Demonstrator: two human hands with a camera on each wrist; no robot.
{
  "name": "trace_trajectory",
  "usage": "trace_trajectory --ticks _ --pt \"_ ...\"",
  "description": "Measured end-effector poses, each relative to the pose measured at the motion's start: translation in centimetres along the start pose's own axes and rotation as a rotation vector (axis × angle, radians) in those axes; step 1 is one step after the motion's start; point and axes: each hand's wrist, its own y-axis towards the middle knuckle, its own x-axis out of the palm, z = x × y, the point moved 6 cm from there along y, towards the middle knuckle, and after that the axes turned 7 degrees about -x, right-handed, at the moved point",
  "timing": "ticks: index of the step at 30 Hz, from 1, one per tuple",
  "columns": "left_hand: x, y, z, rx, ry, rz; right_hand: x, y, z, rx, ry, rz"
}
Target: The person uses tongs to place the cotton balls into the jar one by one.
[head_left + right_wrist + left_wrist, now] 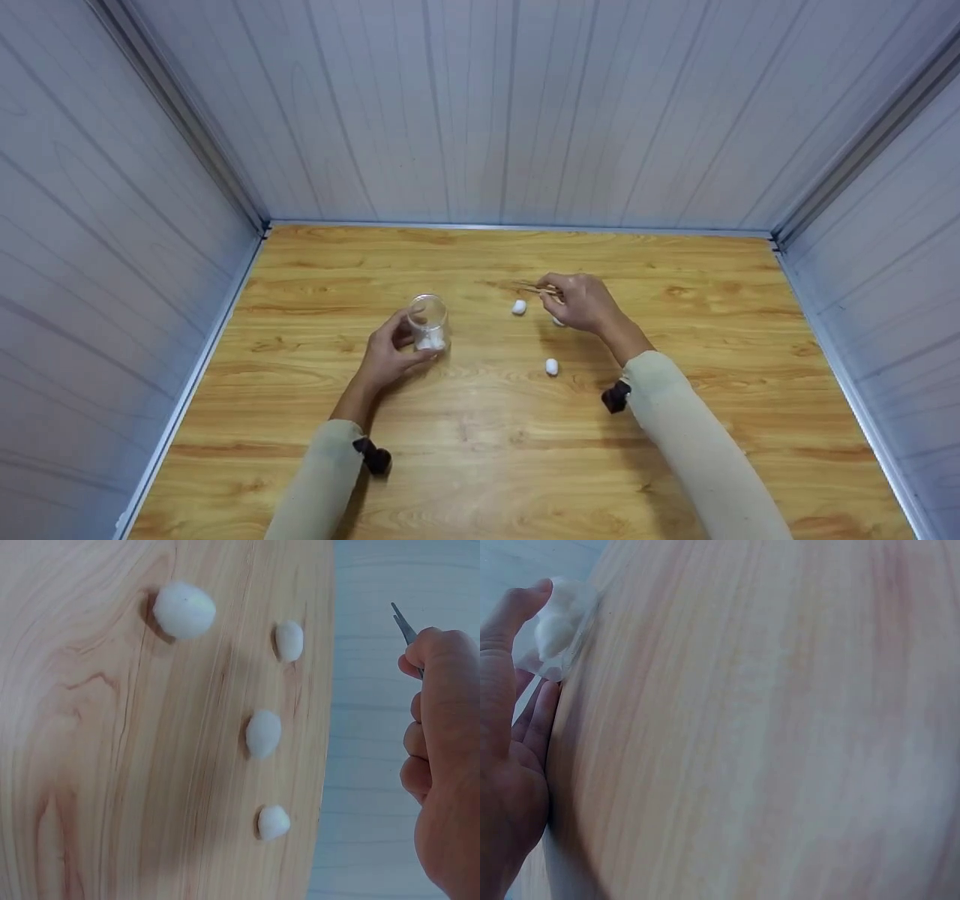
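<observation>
My left hand (386, 356) grips a clear cup (444, 324) from its left side, thumb low in front. White cotton balls (430, 342) lie at the bottom of the cup; the left wrist view shows them through its wall. In my right hand (589, 301) is a pair of metal tweezers (403, 624), pinched between thumb and fingers, tips slightly apart with nothing between them. It hovers above the table, tweezers pointing left. One loose cotton ball (519, 307) lies just below the tips, a second (552, 367) nearer the front, a third (558, 321) partly hidden under the hand.
The wood-grain table (465, 450) carries several loose cotton balls, spread out in the right wrist view, the largest-looking one (184, 610) nearest that camera. Pale panel walls (480, 112) enclose the table at the back and both sides, with metal trim along its edges.
</observation>
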Motion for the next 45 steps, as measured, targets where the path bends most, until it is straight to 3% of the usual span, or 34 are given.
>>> trace_trajectory --ticks 3,9,10,16,26,45 --pt "-0.1 0.3 -0.6 0.008 -0.007 -0.01 0.2 0.4 0.0 0.006 -0.001 -0.019" --pt "-0.1 0.3 -0.4 0.0 -0.007 -0.012 0.4 0.9 0.0 0.019 -0.008 -0.049" --pt "-0.1 0.0 0.3 -0.013 0.0 -0.009 0.5 1.0 0.1 0.021 -0.011 -0.052" --pt "-0.1 0.1 0.1 -0.01 -0.006 -0.006 1.3 0.7 0.8 0.054 -0.017 -0.089" --pt "-0.1 0.0 0.0 -0.028 0.015 -0.013 2.4 0.4 1.7 0.178 0.002 -0.195" --pt "-0.1 0.1 -0.1 -0.027 0.0 0.0 3.7 -0.6 2.2 0.311 0.049 -0.264"
